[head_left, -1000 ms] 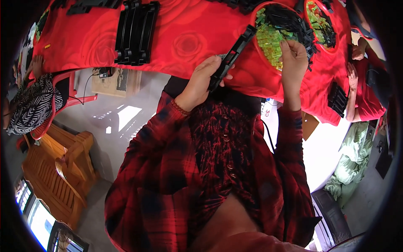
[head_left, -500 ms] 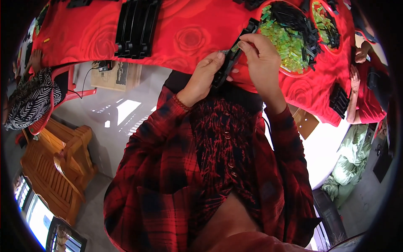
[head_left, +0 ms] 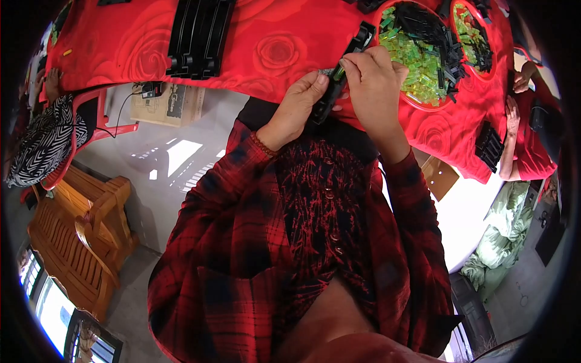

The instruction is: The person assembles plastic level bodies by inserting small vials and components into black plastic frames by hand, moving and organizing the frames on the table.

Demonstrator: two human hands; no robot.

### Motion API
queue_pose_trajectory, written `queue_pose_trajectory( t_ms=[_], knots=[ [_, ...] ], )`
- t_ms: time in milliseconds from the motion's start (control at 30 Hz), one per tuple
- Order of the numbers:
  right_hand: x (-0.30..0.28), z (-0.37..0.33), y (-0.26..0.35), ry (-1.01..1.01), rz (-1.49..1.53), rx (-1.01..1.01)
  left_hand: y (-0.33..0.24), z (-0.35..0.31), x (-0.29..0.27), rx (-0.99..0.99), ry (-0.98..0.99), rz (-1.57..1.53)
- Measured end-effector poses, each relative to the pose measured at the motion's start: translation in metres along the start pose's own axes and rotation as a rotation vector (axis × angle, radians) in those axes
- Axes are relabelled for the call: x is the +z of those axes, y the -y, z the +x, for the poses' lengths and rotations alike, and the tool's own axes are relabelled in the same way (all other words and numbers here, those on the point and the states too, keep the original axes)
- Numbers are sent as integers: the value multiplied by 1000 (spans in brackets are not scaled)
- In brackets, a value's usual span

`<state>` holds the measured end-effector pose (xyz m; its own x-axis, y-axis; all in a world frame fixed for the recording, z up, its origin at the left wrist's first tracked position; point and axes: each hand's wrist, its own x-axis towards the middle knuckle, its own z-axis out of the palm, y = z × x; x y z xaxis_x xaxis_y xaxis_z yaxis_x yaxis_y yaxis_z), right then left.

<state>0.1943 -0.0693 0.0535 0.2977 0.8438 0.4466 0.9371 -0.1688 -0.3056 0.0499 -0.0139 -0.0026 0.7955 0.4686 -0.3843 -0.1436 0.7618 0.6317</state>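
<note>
Basin [head_left: 431, 109] with a red rim sits on the counter [head_left: 260, 81], over a red cloth [head_left: 130, 36] printed with roses. Translucent yellow-green pieces [head_left: 417, 75] fill its near and left part; thin black pieces [head_left: 422, 30] lie in its far and right part. Just left of the basin, a long black part [head_left: 327, 104] is held at a slant, its upper end near the rim. The left hand [head_left: 293, 112] grips its lower stretch, thumb on one side, fingers wrapped round to the other. The right hand [head_left: 378, 88], just beside the basin's near left edge, bends over the black part's middle; its thumb and forefinger are pressed together, pinching a small green piece [head_left: 340, 71], mostly hidden. Well left of the basin lies a row of black strips [head_left: 200, 39]. Just to its right stands a smaller basin [head_left: 486, 77] of mixed green and black pieces. Nearer than the basin and farther right, more black strips [head_left: 488, 145] rest beside another person's hand [head_left: 513, 115].
</note>
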Motion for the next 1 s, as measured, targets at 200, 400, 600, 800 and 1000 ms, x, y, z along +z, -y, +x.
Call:
queue_pose_trajectory(
  t_ms=[200, 400, 600, 800, 1000],
  knots=[
    [-2, 1, 2, 7, -90, -77, 4, 2, -3, 3, 3, -28],
    [-3, -1, 1, 20, -43, -58, 5, 1, -1, 23, 0, -7],
    [-8, 1, 3, 91, -69, -106, 9, 1, -6, 55, 22, -11],
    [-2, -3, -1, 107, -13, -20, 6, -2, 2, 75, -5, 22],
    [7, -4, 3, 136, 67, 201, 15, -1, 5, 151, -52, 134]
  ],
)
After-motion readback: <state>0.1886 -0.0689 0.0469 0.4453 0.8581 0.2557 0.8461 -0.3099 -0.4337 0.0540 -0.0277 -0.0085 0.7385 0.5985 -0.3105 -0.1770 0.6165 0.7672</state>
